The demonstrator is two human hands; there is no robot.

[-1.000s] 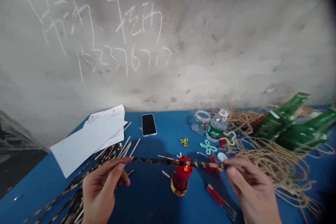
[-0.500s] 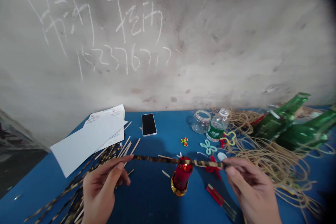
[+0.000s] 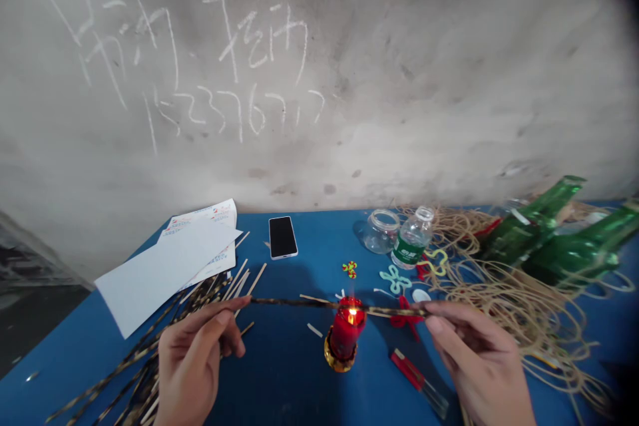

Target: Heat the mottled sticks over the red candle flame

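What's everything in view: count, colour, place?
Held strip: 1, brown, centre
Candle: 1, red, centre
Loose sticks: many, brown/tan, left
Papers: 2+, white, left
Phone: 1, black, back
Jar: 1, clear, back
Plastic bottle: 1, clear, back
Glass bottles: 2, green, right
Cord: uncountable, tan, right
Looped shapes: 4+, multicoloured, right
Disc: 1, white, right
Scraps: 2+, white, centre
Slim tool: 1, red/clear, right
Table: 1, blue, below
Wall: 1, grey, behind
Left hand: 1, bare, strip's left end
Right hand: 1, bare, strip's right end

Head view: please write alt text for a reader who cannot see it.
A person's left hand and right hand hold a thin mottled strip by its ends across the top of a lit red candle. On the blue table, similar strips lie left; tangled cord and green bottles, right.
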